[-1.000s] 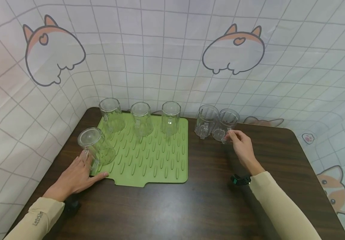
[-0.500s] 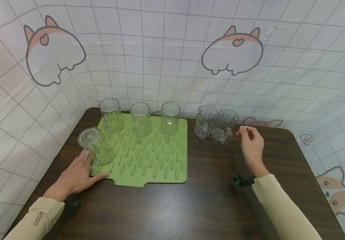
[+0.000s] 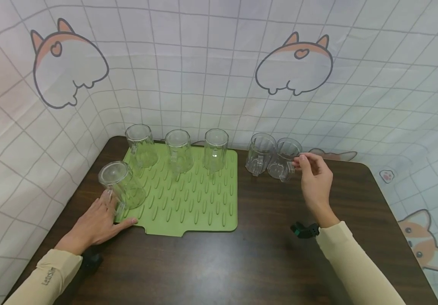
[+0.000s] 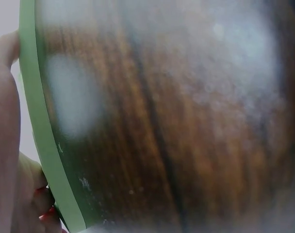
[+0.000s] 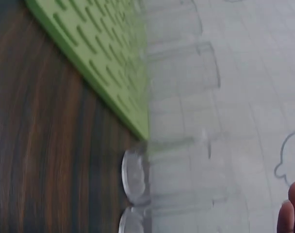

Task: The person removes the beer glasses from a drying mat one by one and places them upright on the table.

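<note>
The table (image 3: 264, 262) was dark brown, its wood grain streaked with black and its back right corner rounded. Behind the table and along both its sides rose a white sheet (image 3: 203, 55), lightly creased and printed with a grey grid. A corgi rump (image 3: 72, 70) showed above the table's back left corner, a second rump (image 3: 294, 70) above the right half of its back edge. Beyond the table's right edge were a paw print (image 3: 387, 176) and a corgi face (image 3: 423, 242). Pale glare (image 3: 215, 271) lay on the table's near part.
</note>
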`<state>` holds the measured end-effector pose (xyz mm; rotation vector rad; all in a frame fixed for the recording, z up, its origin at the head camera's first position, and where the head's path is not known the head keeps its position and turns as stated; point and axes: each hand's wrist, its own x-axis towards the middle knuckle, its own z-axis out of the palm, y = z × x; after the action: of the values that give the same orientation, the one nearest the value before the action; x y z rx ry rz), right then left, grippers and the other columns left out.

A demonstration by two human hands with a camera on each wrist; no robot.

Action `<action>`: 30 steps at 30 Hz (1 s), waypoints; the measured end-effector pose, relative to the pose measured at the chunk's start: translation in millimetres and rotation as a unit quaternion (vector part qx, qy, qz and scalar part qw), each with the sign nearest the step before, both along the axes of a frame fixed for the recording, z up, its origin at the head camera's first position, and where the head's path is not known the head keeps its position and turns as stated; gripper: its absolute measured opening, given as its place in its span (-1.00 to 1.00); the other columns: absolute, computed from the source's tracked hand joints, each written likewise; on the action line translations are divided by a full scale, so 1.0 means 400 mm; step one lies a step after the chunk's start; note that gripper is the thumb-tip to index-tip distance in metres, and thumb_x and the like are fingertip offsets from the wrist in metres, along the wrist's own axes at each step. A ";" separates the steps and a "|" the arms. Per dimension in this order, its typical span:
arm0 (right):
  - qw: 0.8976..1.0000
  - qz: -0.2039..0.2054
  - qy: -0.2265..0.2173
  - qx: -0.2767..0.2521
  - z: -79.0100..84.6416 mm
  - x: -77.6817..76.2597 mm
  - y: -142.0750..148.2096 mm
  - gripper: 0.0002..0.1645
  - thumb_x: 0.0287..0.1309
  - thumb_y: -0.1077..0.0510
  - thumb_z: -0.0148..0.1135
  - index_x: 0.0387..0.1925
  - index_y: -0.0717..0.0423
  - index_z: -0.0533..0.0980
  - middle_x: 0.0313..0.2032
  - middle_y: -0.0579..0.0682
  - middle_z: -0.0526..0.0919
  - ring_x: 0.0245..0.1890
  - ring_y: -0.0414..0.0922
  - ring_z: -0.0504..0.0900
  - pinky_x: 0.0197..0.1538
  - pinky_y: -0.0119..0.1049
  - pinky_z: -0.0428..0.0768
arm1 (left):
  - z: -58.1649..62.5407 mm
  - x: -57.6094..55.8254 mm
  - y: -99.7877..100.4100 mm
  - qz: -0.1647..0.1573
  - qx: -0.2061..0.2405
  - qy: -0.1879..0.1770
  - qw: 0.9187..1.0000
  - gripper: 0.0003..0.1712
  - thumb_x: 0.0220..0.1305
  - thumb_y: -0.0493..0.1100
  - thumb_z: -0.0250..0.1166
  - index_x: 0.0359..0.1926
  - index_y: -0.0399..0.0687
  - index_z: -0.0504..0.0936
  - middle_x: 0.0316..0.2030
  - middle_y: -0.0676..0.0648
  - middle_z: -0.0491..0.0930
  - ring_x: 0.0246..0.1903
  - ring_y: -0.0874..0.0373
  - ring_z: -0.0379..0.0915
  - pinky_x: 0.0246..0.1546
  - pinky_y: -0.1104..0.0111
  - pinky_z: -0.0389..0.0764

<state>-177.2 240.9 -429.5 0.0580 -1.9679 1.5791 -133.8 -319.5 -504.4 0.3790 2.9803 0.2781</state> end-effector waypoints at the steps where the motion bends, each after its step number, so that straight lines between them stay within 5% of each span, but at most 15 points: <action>1: 1.000 0.010 0.003 -0.004 -0.001 0.001 -0.009 -0.66 0.51 0.08 0.17 0.02 0.31 0.59 -0.26 -0.31 0.74 -0.24 -0.33 0.73 -0.09 -0.51 0.71 | -0.001 0.000 -0.001 0.001 0.000 -0.002 1.000 0.32 0.36 0.52 0.11 0.50 -0.66 0.06 0.54 -0.65 -0.08 0.57 -0.50 -0.16 0.53 -0.32 0.04; 14: 0.992 0.120 0.016 -0.025 -0.021 0.033 -0.164 -0.65 0.47 0.23 0.19 0.09 0.47 0.52 -0.19 -0.24 0.75 -0.21 -0.31 0.73 -0.08 -0.47 0.74 | -0.006 -0.005 -0.001 0.003 -0.004 -0.001 1.000 0.32 0.37 0.53 0.09 0.51 -0.66 0.04 0.54 -0.64 -0.07 0.58 -0.51 -0.18 0.54 -0.32 0.04; 24: 0.983 0.184 0.009 -0.023 -0.047 0.047 -0.286 -0.68 0.45 0.30 0.19 0.13 0.42 0.51 -0.08 0.30 0.68 -0.16 -0.33 0.75 -0.07 -0.40 0.75 | 0.001 -0.006 0.004 0.002 -0.010 0.009 1.000 0.31 0.40 0.51 0.07 0.51 -0.66 0.01 0.54 -0.63 -0.09 0.57 -0.52 -0.17 0.55 -0.31 0.05; 30: 0.974 0.224 -0.019 -0.017 -0.080 0.059 -0.348 -0.68 0.46 0.31 0.16 0.15 0.38 0.50 -0.02 0.38 0.64 -0.09 -0.39 0.71 -0.06 -0.49 0.72 | -0.003 -0.001 0.003 0.002 -0.012 0.005 1.000 0.32 0.40 0.51 0.07 0.52 -0.66 -0.03 0.55 -0.64 -0.11 0.58 -0.53 -0.19 0.55 -0.32 0.05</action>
<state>-153.5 101.9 -461.7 0.4926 -2.0529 1.9022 -134.2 -318.5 -505.6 0.3727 2.9915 0.2424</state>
